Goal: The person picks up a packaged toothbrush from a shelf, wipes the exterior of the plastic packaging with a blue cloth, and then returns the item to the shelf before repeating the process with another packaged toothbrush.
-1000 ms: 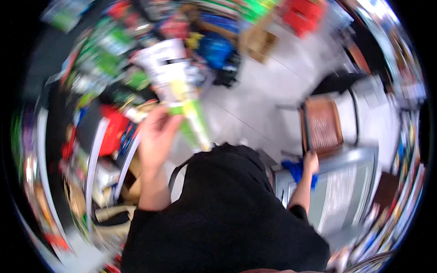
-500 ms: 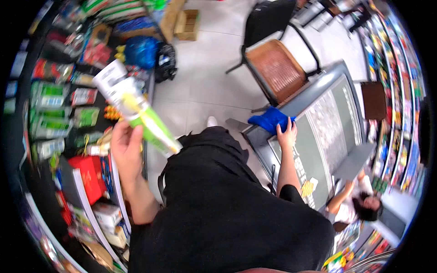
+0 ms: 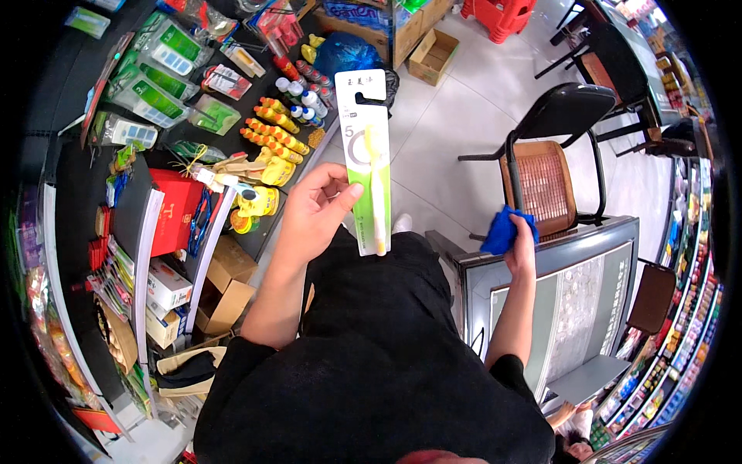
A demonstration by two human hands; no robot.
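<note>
To my left, yellow bottles [image 3: 274, 139] stand in rows near the right edge of the black shelf [image 3: 97, 58]. My left hand [image 3: 318, 213] pinches the lower left side of a white-and-green toothbrush pack [image 3: 357, 158], thumb in front, holding it upright before me. My right hand [image 3: 523, 243] has its fingers closed on a bunched blue cloth [image 3: 502, 230] by the counter's [image 3: 587, 246] far edge, near its left corner; a brown-seated chair [image 3: 541, 182] stands just beyond.

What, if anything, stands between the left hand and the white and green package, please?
Nothing visible does: the left hand touches the package directly, holding it by its left edge. The blue cloth is in the right hand, off to the side.
</note>
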